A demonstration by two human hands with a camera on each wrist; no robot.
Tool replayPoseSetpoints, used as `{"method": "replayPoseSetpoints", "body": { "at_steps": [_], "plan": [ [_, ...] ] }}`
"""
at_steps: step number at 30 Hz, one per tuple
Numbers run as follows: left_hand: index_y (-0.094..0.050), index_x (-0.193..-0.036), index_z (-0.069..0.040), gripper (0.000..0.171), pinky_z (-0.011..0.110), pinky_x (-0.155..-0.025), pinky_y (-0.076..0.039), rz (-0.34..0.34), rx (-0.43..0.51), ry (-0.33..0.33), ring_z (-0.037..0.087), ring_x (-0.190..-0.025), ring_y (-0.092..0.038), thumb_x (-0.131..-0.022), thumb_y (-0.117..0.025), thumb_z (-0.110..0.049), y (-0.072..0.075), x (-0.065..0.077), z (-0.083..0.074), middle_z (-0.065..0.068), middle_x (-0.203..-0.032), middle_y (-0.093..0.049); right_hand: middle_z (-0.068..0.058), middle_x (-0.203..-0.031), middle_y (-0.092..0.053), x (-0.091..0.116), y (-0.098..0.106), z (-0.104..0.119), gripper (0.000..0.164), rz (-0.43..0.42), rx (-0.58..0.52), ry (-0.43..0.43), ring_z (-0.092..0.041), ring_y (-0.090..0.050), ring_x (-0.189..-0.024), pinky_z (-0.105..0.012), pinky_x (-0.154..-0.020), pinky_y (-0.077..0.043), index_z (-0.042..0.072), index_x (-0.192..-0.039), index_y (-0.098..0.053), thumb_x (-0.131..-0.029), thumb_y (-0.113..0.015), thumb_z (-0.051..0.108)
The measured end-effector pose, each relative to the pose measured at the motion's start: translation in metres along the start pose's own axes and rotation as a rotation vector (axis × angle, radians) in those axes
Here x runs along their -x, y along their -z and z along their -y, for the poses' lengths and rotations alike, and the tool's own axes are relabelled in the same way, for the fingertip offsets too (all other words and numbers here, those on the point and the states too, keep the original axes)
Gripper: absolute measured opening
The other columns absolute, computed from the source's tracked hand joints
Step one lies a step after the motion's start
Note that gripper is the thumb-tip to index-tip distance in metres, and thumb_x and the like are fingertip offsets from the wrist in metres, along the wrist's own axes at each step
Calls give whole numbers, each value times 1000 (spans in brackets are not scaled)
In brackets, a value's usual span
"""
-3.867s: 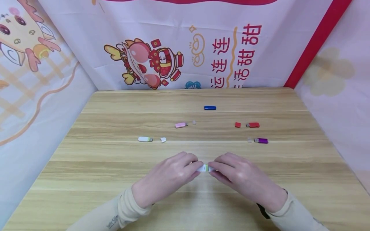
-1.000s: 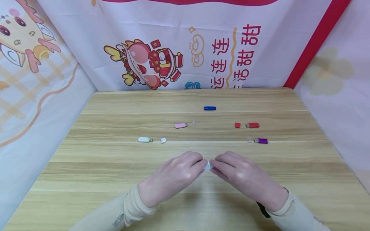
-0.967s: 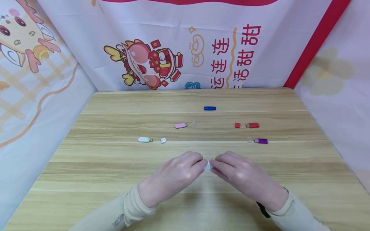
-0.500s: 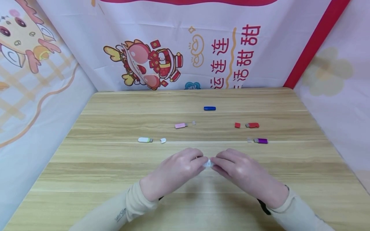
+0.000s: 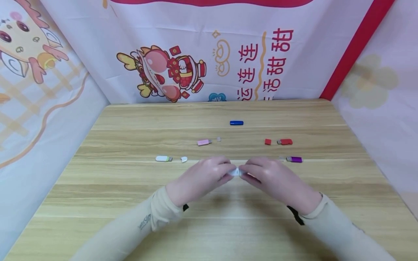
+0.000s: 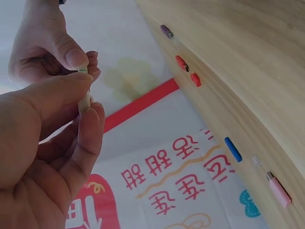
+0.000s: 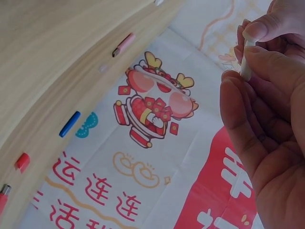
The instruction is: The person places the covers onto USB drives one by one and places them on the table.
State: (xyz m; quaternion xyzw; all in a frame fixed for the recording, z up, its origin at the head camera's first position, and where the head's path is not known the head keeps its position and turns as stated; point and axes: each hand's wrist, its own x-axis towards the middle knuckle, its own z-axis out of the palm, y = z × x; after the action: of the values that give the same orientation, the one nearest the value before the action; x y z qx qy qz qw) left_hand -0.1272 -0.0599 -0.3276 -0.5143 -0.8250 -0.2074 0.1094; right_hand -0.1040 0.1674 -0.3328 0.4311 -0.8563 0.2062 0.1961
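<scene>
Both hands meet over the middle of the table, on a small white USB stick (image 5: 236,172). My left hand (image 5: 204,177) pinches its left end between thumb and fingers. At the other end, the thumb and fingers of my right hand (image 5: 277,179) pinch the white cap (image 5: 241,172), close against the stick's body. The left wrist view shows a green band (image 6: 83,70) near the right thumb, with the white body below it. In the right wrist view the white USB stick (image 7: 246,69) runs between both hands' fingertips, which hide much of it.
Beyond the hands lie a blue USB stick (image 5: 236,123), a pink one (image 5: 203,143) with clear cap (image 5: 218,139), and a red one (image 5: 286,141) with red cap (image 5: 267,141). A white stick (image 5: 162,158) and cap (image 5: 184,159) lie left, a purple stick (image 5: 296,159) right.
Both hands have moved forward, away from the person, with the white USB stick between them. The green band visible 3.9 s ago in the head view no longer shows there. The sticks on the table stay put.
</scene>
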Motion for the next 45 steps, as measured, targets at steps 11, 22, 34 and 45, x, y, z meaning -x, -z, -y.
{"method": "replayPoseSetpoints", "body": {
  "at_steps": [11,22,34,45],
  "plan": [
    [-73,-107,-1,23,23,-81,-55,59,40,51,15,-84,-66,-87,-77,-11,-6,-30,29,8,-99,-70,-2,-85,-71,-14,3,-34,26,100,-5,-90,-10,-67,-72,-21,-66,-57,5,-98,-77,-75,-87,11],
    [-74,-108,-2,20,23,-79,-55,157,67,165,14,-86,-66,-90,-73,-11,-16,-67,59,8,-100,-69,-3,-88,-72,-32,4,-74,23,218,-9,-201,-13,-69,-76,-26,-69,-58,5,-101,-77,-79,-84,8],
    [-76,-105,-9,15,20,-78,-52,239,149,330,10,-85,-65,-90,-74,-9,-40,-103,112,1,-96,-73,-3,-84,-70,-56,-12,-124,9,355,-33,-323,-14,-63,-73,-31,-70,-56,4,-96,-77,-87,-76,4],
    [-77,-100,-9,11,25,-80,-51,303,154,427,12,-83,-63,-89,-74,-11,-59,-120,148,0,-93,-72,-1,-81,-70,-72,-36,-164,4,449,-58,-400,-18,-59,-74,-35,-74,-52,6,-92,-77,-89,-74,7]
  ]
}}
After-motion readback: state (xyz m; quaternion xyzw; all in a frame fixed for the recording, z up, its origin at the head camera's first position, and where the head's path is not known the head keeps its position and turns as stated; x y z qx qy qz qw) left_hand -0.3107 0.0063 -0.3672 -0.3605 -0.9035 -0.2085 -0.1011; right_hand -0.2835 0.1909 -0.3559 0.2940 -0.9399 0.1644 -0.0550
